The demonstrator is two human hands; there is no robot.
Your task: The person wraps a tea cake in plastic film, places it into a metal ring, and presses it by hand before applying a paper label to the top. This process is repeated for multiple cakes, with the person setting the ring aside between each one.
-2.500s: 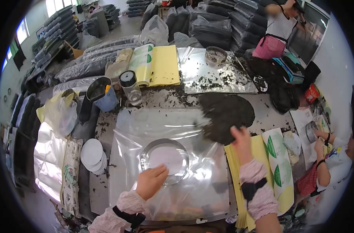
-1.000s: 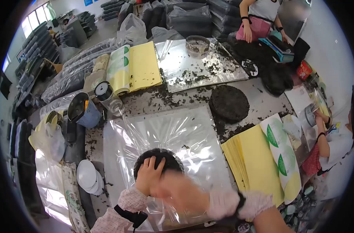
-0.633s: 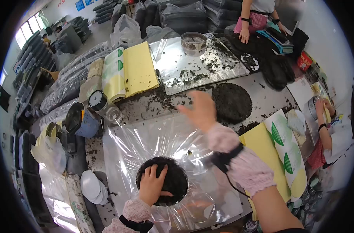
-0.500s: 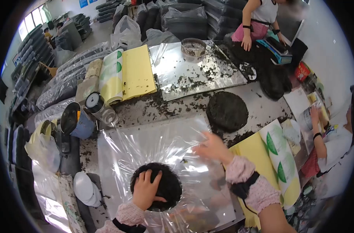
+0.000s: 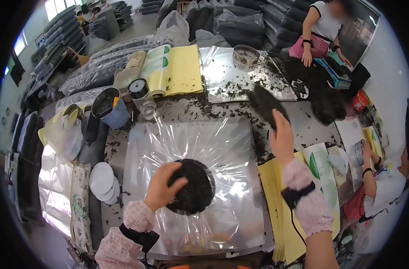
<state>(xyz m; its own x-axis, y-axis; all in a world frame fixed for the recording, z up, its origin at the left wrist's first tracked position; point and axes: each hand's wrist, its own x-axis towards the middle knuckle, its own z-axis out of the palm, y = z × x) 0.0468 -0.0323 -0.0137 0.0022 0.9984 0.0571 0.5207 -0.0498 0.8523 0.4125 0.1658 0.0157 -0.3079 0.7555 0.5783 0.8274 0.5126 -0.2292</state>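
A clear plastic sheet (image 5: 168, 148) lies wrinkled over a shiny metal plate (image 5: 240, 228) in front of me. Near its middle, a dark round mass of flaky material (image 5: 193, 188) sits inside a clear ring (image 5: 212, 178). My left hand (image 5: 163, 186) is at the left edge of this mass, thumb and fingers apart. Beyond the sheet's right edge, my right hand (image 5: 282, 139) grips a dark round cake (image 5: 265, 103) tilted up on its edge. Its fingertips are partly lost against the cake.
Yellow sheets (image 5: 184, 71) and a metal plate with another clear ring (image 5: 246, 58) lie at the back. A lidded jar (image 5: 144, 98) and a blue container (image 5: 112, 110) stand left, above white discs (image 5: 102, 179). More yellow sheets (image 5: 276, 201) lie right. Two co-workers work nearby.
My right hand has moved up and away to the round cake, which has gone from lying flat to tilted. My left hand has shifted from the mass's top toward its left edge.
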